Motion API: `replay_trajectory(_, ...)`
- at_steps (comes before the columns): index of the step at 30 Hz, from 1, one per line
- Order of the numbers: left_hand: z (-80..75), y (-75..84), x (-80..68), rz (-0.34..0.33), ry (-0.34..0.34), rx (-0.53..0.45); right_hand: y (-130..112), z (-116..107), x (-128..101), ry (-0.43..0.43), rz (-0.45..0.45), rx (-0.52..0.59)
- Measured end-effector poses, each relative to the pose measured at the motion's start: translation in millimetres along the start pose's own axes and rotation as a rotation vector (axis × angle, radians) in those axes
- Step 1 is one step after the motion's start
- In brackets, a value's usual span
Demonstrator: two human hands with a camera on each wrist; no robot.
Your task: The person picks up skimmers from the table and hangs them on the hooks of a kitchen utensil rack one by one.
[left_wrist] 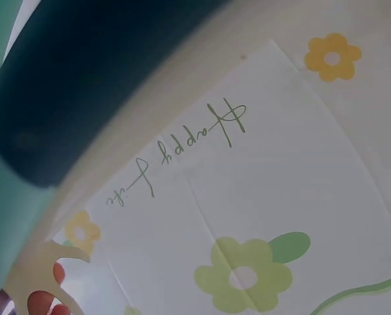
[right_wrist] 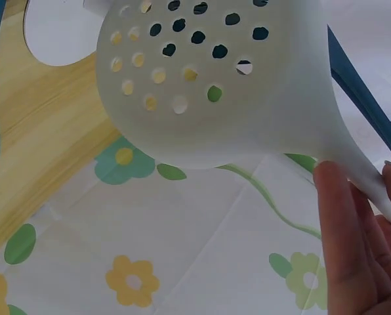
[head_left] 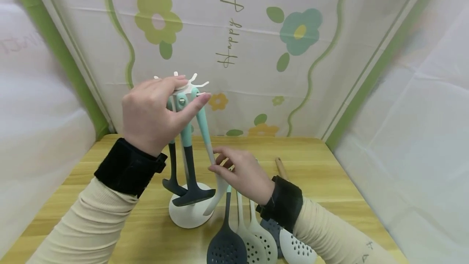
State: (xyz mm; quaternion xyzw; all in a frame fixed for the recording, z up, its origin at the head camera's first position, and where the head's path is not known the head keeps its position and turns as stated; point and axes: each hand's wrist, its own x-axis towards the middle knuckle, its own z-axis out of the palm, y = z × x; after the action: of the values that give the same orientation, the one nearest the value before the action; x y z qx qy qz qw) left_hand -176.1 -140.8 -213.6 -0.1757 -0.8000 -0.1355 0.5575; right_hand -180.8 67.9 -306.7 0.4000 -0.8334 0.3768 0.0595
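A white utensil stand (head_left: 187,218) stands on the wooden table, topped by a ring of hooks (head_left: 189,87). My left hand (head_left: 148,111) holds that ring from above, its thumb alongside a hook. In the left wrist view, some fingertips (left_wrist: 41,303) show behind the hooks. A pale slotted skimmer (right_wrist: 215,131) with a mint handle hangs from one hook. My right hand (head_left: 244,174) pinches its neck between thumb and fingers. Beside it hang a dark utensil (head_left: 190,174) with a mint handle and another dark utensil (head_left: 173,168), partly covered by my left hand.
In front of the stand, a dark slotted skimmer (head_left: 227,249), pale slotted utensils (head_left: 266,237), a dark perforated utensil (head_left: 272,228) and a white slotted one (head_left: 298,251) lie on the table (head_left: 146,231). A wooden handle (head_left: 281,168) shows behind my right wrist. A flowered curtain (head_left: 249,93) hangs behind.
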Motion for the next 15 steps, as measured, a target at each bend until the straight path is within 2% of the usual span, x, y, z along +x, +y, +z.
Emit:
replay_trajectory(6, -0.4, 5.0, 4.3, -0.024, 0.004, 0.083, 4.8, 0.3, -2.2, -0.017, 0.006, 0.014)
replay_trajectory(15, 0.1, 18.3, 10.5, -0.052, 0.024, 0.261, 17.7, -1.5, -9.0, -0.013, 0.024, -0.043)
